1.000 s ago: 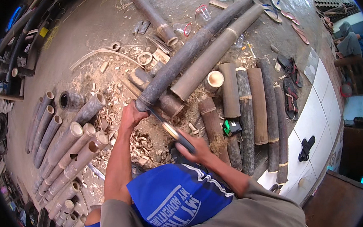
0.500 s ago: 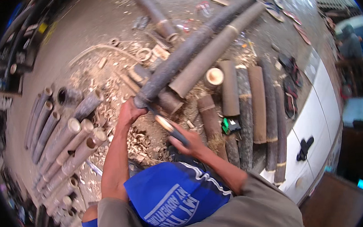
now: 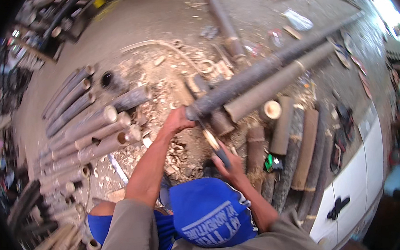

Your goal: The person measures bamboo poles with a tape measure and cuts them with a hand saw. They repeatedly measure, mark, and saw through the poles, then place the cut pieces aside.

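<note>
You're standing over a dusty grey concrete floor [image 3: 154,20] littered with pale wood chips and shavings [image 3: 176,150]. Rows of cut grey bamboo poles [image 3: 76,134] lie off to your left, white floor tiles [image 3: 354,178] sit on your right, and bright daylight [image 3: 388,14] pours in at the upper right.

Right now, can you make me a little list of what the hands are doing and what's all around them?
left hand: grips the near end of the long dark bamboo pole
right hand: holds a knife, blade tip up against the pole's end
beside the pole: a paler bamboo pole lying alongside
left side: a row of cut bamboo pieces on the ground
right side: short bamboo sections lying side by side
ground: wood chips and shavings
clothing: blue shorts
</note>
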### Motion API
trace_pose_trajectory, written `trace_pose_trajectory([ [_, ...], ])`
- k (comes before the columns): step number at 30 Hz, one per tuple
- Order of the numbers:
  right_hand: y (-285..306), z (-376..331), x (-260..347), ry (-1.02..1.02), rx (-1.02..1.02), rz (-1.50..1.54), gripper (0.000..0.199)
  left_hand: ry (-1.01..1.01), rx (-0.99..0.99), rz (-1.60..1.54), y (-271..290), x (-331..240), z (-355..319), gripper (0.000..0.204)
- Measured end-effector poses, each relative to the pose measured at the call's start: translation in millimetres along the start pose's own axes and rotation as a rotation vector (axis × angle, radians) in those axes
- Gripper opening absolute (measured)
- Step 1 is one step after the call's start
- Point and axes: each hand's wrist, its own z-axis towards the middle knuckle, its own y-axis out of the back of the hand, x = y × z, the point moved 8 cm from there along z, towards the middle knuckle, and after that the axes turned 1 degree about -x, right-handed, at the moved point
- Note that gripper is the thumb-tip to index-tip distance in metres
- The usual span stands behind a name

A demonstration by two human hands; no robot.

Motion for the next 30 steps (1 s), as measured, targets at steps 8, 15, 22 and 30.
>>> trace_pose_trajectory([
  [8, 4, -63, -105, 0.077, -0.085, -0.044, 0.054, -0.124, -0.097, 0.074, -11, 3, 8, 0.064],
  [15, -15, 16, -3, 0.143, -0.067, 0.015, 0.054, -0.122, -0.121, 0.030, -3, -8, -2, 0.058],
  [22, 0, -13, -26, 0.154, -0.072, -0.006, 0.055, -0.141, -0.185, 0.030, -12, -5, -9, 0.061],
  [30, -23, 47, 3, 0.214, -0.170, 0.042, 0.055, -0.163, -0.174, 0.110, -9, -12, 3, 0.068],
])
